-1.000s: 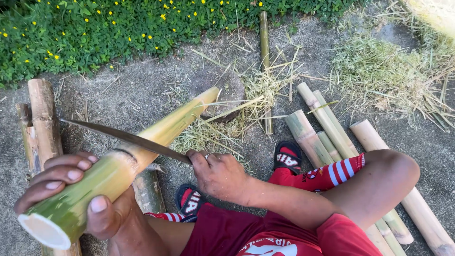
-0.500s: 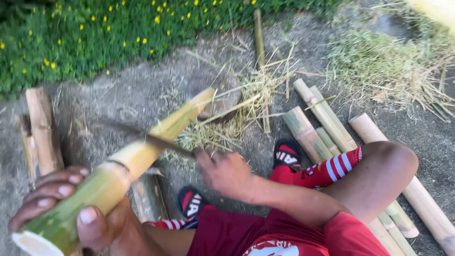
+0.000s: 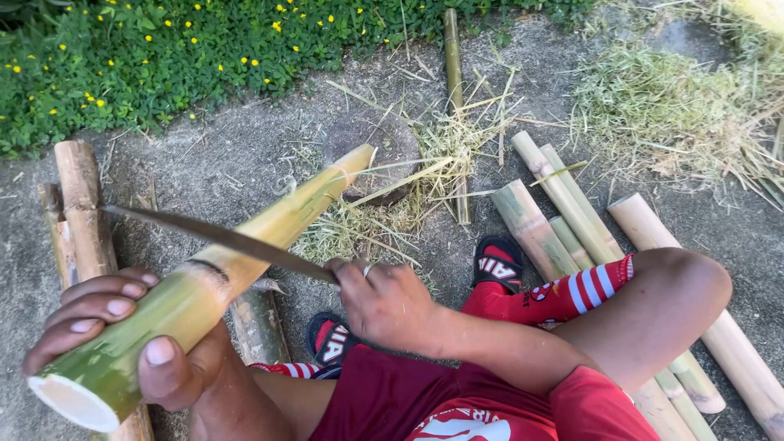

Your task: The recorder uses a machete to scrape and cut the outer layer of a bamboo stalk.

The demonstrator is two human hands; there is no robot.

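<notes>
My left hand (image 3: pixel 122 335) grips the near, cut end of a thick green-yellow bamboo pole (image 3: pixel 245 249) that slants up and away, its far tip resting near a round flat stone (image 3: pixel 384 151). My right hand (image 3: pixel 384 298) is closed on the handle of a long dark knife (image 3: pixel 216 237). The blade lies across the pole just above a dark node ring, pointing left. My legs in red striped socks and black-red sandals (image 3: pixel 498 261) sit below the pole.
Several cut bamboo lengths (image 3: pixel 563 200) lie on the right, and older brown pieces (image 3: pixel 82 204) lie on the left. Dry shavings and grass (image 3: pixel 408 196) litter the concrete. A bed of green plants with yellow flowers (image 3: pixel 163 57) borders the top.
The knife swung during the blurred middle frame and now rests across the pole again near the node. The pole and my left hand have shifted only slightly.
</notes>
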